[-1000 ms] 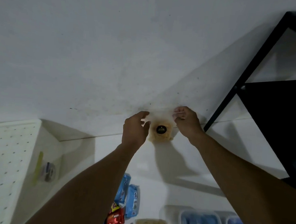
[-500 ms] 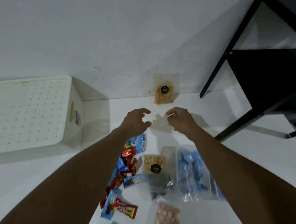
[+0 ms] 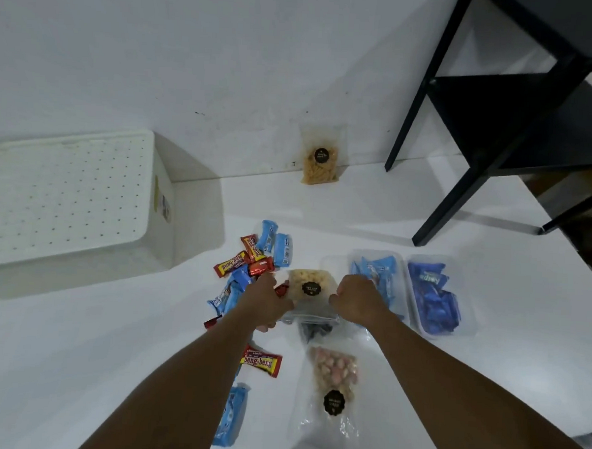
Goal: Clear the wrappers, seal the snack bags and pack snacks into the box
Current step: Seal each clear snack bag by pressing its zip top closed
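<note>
1. At centre, on the white floor (image 3: 374,211): left hand (image 3: 266,300) and right hand (image 3: 355,301) at either side of a clear bag (image 3: 310,290) of pale snacks with a black sticker. Fingers of both curled at the bag's near edge, seemingly pinching it; actual contact mostly hidden, so cannot tell for sure. Probably sealing or lifting.
2. Far, against the wall: a second bag (image 3: 320,157) of yellow sticks, standing upright, apparently dealt with already.
3. Near, right of centre: a peanut bag (image 3: 332,380) lying flat, untouched; whether sealed, cannot tell. Between it and the held bag, something dark in clear plastic, unclear.
4. Left of the hands: loose bars (image 3: 251,256), red and blue, scattered in a heap; one red bar (image 3: 261,360) and one blue pack (image 3: 231,416) nearer. None packed yet.
5. Right: two clear trays (image 3: 438,297) filled with blue packets, side by side.
6. Far left: white box (image 3: 66,198), perforated face up, apparently upside down; nothing visibly inside.
7. Judgement: early going, with sealing partly done and packing not begun.
</note>
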A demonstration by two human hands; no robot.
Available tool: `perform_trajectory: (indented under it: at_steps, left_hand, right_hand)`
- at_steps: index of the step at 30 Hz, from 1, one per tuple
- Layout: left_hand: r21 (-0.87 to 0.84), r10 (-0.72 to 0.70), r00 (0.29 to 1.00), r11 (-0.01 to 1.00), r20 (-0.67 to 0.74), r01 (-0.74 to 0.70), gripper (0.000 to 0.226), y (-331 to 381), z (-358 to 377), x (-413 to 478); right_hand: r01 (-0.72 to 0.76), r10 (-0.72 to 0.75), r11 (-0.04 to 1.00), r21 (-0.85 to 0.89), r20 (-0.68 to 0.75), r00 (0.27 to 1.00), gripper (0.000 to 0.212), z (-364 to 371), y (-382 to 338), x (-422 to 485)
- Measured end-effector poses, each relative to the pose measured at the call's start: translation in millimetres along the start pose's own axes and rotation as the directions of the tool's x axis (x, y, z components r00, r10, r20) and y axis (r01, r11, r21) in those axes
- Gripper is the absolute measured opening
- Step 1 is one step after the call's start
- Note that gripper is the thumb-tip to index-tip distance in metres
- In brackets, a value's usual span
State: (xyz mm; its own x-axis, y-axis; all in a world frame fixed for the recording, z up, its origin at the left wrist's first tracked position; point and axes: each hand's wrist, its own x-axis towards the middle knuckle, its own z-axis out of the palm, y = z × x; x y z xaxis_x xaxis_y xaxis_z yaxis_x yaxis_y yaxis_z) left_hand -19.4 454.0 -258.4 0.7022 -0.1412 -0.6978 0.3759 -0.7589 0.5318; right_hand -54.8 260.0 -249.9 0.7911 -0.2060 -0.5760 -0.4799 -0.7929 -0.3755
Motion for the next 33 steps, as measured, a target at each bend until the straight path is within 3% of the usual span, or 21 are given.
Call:
perform_trajectory:
  at_steps: [3, 5, 8, 12, 15, 18, 23, 29, 31, 33]
  left_hand:
    - [-0.121, -0.050, 0.994, 0.991, 0.101, 0.062, 0.060, 4, -2, -8]
    - [-0.196, -0.045, 0.991, 0.978, 0.124, 0.069, 0.055, 7, -5, -11]
    - [-0.349, -0.029, 0.999, 0.936, 0.045, 0.043, 0.036, 14, -15, -13]
    - [-0.453, 0.066, 0.997, 0.889, -0.034, -0.074, 0.017, 39, -43, -26]
    - [-0.435, 0.164, 0.986, 0.889, 0.006, -0.145, 0.016, 61, -71, -36]
    - [-0.340, 0.246, 0.962, 0.920, 0.122, -0.192, 0.021, 81, -101, -46]
    - [-0.205, 0.341, 0.924, 0.930, 0.171, -0.306, 0.030, 121, -152, -77]
    - [-0.069, 0.458, 0.882, 0.889, 0.113, -0.453, 0.031, 161, -214, -119]
    - [-0.067, 0.483, 0.871, 0.876, 0.090, -0.479, 0.032, 169, -232, -133]
    - [-0.054, 0.494, 0.866, 0.870, 0.083, -0.491, 0.031, 174, -245, -144]
  right_hand:
    - [-0.047, 0.040, 0.996, 0.077, 0.090, 0.995, 0.013, 3, -4, -9]
    - [-0.089, 0.065, 0.971, 0.223, 0.114, 0.991, 0.007, 2, -7, -13]
    - [-0.107, 0.062, 0.896, 0.431, 0.117, 0.991, 0.021, -9, -12, -16]
    - [-0.057, -0.042, 0.879, 0.474, 0.194, 0.980, 0.019, -45, -27, -20]
    - [0.003, -0.104, 0.930, 0.369, 0.256, 0.961, 0.021, -75, -41, -23]
    - [0.096, -0.161, 0.952, 0.290, 0.210, 0.964, 0.028, -104, -57, -22]
    - [0.322, -0.386, 0.858, 0.400, 0.090, 0.918, 0.059, -141, -97, -27]
    - [0.474, -0.530, 0.755, 0.454, -0.004, 0.848, 0.024, -172, -144, -36]
    - [0.493, -0.552, 0.717, 0.493, -0.031, 0.833, 0.024, -184, -156, -43]
    - [0.523, -0.583, 0.689, 0.502, -0.045, 0.811, 0.038, -195, -166, -51]
